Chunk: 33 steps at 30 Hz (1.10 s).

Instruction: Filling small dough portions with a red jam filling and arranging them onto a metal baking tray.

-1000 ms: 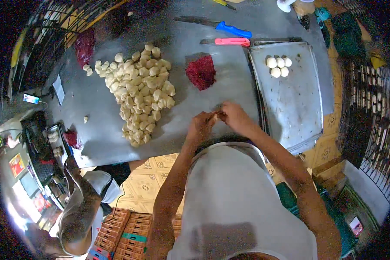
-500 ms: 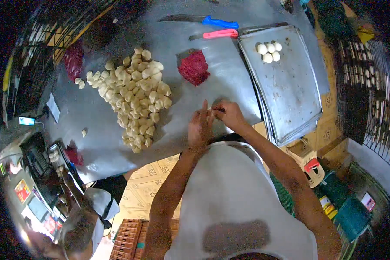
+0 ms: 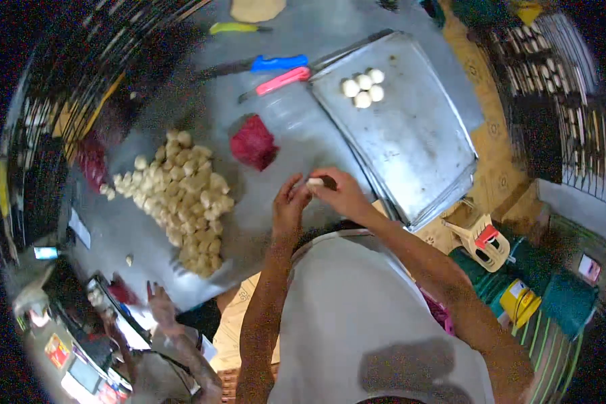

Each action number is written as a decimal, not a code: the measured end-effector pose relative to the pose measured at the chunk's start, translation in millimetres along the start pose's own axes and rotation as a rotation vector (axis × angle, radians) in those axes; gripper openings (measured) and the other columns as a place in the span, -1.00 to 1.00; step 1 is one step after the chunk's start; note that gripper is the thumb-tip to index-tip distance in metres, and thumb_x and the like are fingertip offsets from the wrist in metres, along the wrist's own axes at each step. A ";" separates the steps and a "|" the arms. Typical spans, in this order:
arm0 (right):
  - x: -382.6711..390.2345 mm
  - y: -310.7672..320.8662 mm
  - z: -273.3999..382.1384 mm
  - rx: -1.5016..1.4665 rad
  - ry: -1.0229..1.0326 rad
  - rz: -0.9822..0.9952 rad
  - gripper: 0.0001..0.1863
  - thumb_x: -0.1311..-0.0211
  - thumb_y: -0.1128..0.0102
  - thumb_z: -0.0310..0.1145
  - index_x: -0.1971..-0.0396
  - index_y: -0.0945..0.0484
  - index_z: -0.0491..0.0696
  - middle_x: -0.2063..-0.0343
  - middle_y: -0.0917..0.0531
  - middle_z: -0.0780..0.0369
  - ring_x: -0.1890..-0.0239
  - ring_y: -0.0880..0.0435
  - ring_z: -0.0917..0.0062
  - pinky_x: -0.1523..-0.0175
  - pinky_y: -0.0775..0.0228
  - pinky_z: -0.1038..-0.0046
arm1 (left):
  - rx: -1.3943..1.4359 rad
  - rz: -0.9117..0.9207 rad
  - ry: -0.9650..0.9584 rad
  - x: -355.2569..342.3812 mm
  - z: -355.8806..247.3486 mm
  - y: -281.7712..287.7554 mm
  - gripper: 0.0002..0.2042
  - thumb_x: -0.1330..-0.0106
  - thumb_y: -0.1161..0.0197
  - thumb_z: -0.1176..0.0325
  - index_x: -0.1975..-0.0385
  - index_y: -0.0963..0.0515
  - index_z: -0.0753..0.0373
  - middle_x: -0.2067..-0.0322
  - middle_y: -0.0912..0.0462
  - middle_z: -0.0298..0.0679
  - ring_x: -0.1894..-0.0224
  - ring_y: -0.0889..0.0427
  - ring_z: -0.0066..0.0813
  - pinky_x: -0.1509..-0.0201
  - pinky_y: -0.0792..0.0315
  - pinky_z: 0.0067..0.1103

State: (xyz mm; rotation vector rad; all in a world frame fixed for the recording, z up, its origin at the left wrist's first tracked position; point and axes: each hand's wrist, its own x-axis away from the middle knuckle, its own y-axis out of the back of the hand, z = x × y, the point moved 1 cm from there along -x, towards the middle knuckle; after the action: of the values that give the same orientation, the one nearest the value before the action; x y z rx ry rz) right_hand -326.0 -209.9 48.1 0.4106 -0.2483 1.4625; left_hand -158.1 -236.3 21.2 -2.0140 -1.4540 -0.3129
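Mid-frame, the right hand [image 3: 340, 192] is pinching dough [image 3: 315, 182]; the left hand [image 3: 290, 207] is sitting close, grip unclear; a slack pinch could be dropping it.

Honestly, I can't read a single word or number from my end — it's all too small or blurred. The yellow container [image 3: 520, 307] over on the right has a white label [image 3: 517, 289], but whatever's on it is mush to me. Same deal with the red-and-yellow panel [image 3: 57, 351] at lower left, just blocks of colour. The small lit screen [image 3: 46, 253] at far left is basically a pale glow — and the pinkish rectangle [image 3: 590, 268] near the right edge is too tiny for me.
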 end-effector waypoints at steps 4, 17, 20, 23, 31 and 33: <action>-38.1 101.3 19.0 0.255 0.278 -0.244 -0.70 -0.31 -0.30 -0.33 0.05 -0.64 -0.16 0.23 -0.65 0.20 0.21 -0.61 0.52 0.10 -0.48 0.47 | -0.072 -0.070 -0.003 -12.0 -13.8 -32.6 -0.53 -0.46 -0.23 0.23 -0.27 -0.40 0.32 -0.02 -0.65 -0.16 -0.04 -0.59 -0.43 -0.09 -0.52 -0.48; -119.7 214.4 37.7 0.810 0.250 -0.441 -0.59 -0.30 -0.21 -0.22 -0.06 -0.58 -0.13 0.20 -0.70 -0.04 0.17 -0.71 0.31 0.08 -0.50 0.26 | -0.361 -0.185 -0.094 28.3 8.1 15.1 -0.70 -0.44 -0.21 0.35 -0.09 -0.56 0.34 0.09 -0.71 -0.19 0.08 -0.63 -0.50 -0.07 -0.49 -0.57; -72.1 200.8 34.0 0.573 0.300 -0.560 -0.54 -0.48 -0.10 -0.18 -0.19 -0.51 -0.19 0.04 -0.68 0.06 0.02 -0.66 0.42 -0.04 -0.49 0.44 | -0.547 -0.223 -0.146 56.5 21.0 70.9 -0.76 -0.41 -0.22 0.39 0.01 -0.60 0.32 0.21 -0.72 -0.13 0.18 -0.63 -0.51 0.10 -0.52 -0.54; -45.6 155.2 5.3 0.476 0.302 -0.402 -0.60 -0.48 -0.13 -0.17 -0.12 -0.56 -0.15 0.16 -0.67 0.25 0.12 -0.56 0.65 0.04 -0.41 0.55 | -0.697 -0.337 -0.387 85.3 21.9 124.8 -0.80 -0.36 -0.22 0.47 0.06 -0.62 0.30 0.25 -0.69 -0.08 0.25 -0.67 -0.30 0.22 -0.53 -0.44; -1.3 -15.8 30.2 0.585 0.311 0.010 -0.76 -0.25 -0.24 -0.44 0.10 -0.66 -0.12 0.28 -0.68 0.16 0.29 -0.67 0.42 0.19 -0.53 0.43 | -1.086 -0.541 -0.376 123.6 -48.6 200.5 -0.70 -0.27 -0.32 0.37 0.02 -0.53 0.22 0.14 -0.57 -0.04 0.20 -0.63 -0.18 0.12 -0.56 -0.37; -12.5 -35.5 27.6 0.727 0.412 0.021 -0.75 -0.19 -0.26 -0.48 0.10 -0.66 -0.11 0.27 -0.68 0.15 0.28 -0.68 0.36 0.19 -0.54 0.41 | -0.719 -0.427 -0.153 126.9 -61.7 188.6 -0.72 -0.28 -0.32 0.38 0.04 -0.53 0.23 0.15 -0.57 -0.06 0.19 -0.63 -0.23 0.10 -0.56 -0.40</action>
State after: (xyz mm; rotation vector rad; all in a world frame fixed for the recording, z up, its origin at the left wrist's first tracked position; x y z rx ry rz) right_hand -289.7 -234.7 63.7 0.6700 0.6298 1.5914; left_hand 71.1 -213.2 70.3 -2.2661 -2.0800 -0.9989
